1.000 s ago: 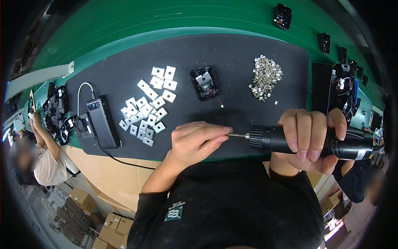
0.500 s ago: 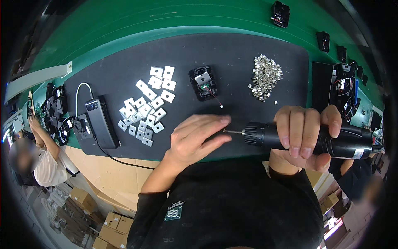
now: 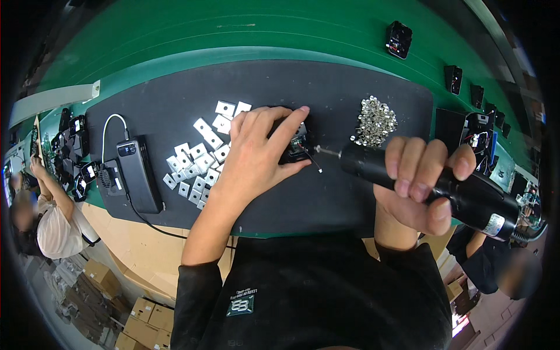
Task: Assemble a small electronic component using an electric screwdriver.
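Observation:
My left hand (image 3: 251, 149) is closed around a small black plastic housing (image 3: 298, 153) on the dark mat, fingers over its far side and thumb at its near side. The hand hides most of the housing; a bit of circuit board and a thin wire with a white plug (image 3: 320, 171) show at its right. My right hand (image 3: 423, 184) grips a black electric screwdriver (image 3: 364, 161). Its bit points left toward the housing, with a small silver screw (image 3: 318, 150) at the tip, apart from the housing. Square metal plates with holes (image 3: 195, 163) lie left of my left hand.
A heap of silver screws (image 3: 375, 121) lies beyond the screwdriver. At the mat's left rests a black power bank (image 3: 140, 175) with cables. More black housings (image 3: 399, 39) sit on the green surface (image 3: 280, 29) and at the right. People work at both sides.
My left hand has left the screwdriver's bit and moved away from me onto the housing. The screwdriver has tilted, its tip now farther from me, closer to the housing.

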Motion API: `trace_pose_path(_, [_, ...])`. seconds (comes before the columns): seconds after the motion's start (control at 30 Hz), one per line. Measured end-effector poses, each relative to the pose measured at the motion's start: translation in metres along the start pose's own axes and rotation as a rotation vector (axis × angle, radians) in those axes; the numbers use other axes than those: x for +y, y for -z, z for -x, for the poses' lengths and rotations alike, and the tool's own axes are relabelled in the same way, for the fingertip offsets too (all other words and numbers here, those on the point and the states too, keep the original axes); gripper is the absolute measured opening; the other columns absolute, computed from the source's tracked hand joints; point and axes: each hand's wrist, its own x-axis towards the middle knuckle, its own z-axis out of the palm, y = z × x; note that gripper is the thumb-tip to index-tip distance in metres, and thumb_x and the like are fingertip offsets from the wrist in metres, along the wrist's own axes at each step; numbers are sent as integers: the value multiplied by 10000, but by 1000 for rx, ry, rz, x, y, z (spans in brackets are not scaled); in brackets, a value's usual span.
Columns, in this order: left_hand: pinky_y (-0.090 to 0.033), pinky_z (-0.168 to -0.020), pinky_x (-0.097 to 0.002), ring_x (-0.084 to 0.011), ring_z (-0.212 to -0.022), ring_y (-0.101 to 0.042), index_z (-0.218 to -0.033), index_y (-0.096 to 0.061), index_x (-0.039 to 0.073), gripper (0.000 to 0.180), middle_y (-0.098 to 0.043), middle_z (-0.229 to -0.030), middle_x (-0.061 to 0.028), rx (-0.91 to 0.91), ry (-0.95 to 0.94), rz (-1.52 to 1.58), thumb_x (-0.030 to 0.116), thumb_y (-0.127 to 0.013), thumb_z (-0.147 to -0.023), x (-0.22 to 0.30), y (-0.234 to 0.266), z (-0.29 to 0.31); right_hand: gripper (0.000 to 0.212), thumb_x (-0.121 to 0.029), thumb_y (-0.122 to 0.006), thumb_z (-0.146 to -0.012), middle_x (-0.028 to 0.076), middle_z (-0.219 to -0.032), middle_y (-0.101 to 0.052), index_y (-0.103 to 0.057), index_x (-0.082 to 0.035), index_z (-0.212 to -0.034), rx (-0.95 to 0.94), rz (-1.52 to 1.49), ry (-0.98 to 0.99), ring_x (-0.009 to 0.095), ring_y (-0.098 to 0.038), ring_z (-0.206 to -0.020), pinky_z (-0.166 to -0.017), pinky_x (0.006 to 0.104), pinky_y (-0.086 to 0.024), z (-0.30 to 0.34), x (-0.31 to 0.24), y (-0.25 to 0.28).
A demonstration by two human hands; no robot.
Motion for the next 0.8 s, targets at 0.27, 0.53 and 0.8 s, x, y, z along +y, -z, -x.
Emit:
trace_pose_path(0.27, [-382,-883,-401,-260,-960,-517,-1213,-608,127,727,-552,-1032,-70,45,-8,45,315,-838,-549,-3,-8,-2,390,-206,-638,-839,-24,-737,-490,-415,-173,-1157,-34,75,-35,114,-499,-668,-714,309,-392,-8,19,0])
trace_pose_path(0.53, [-362,-867,-389,-229,-944,-517,-1204,-616,150,715,-546,-996,-48,71,13,41,354,-825,-552,-4,-7,-3,421,-238,-711,-834,0,-724,-511,-390,-190,-1102,6,39,-7,156,-519,-657,-684,333,-414,-9,29,1])
trace_pose_path(0.8, [-397,-864,-398,-245,-937,-536,-1196,-630,146,695,-558,-999,-56,40,7,66,364,-822,-565,-5,-5,-1,351,-194,-668,-844,-11,-728,-499,-407,-181,-1078,-58,66,-29,132,-506,-661,-685,310,-406,-9,30,-2])
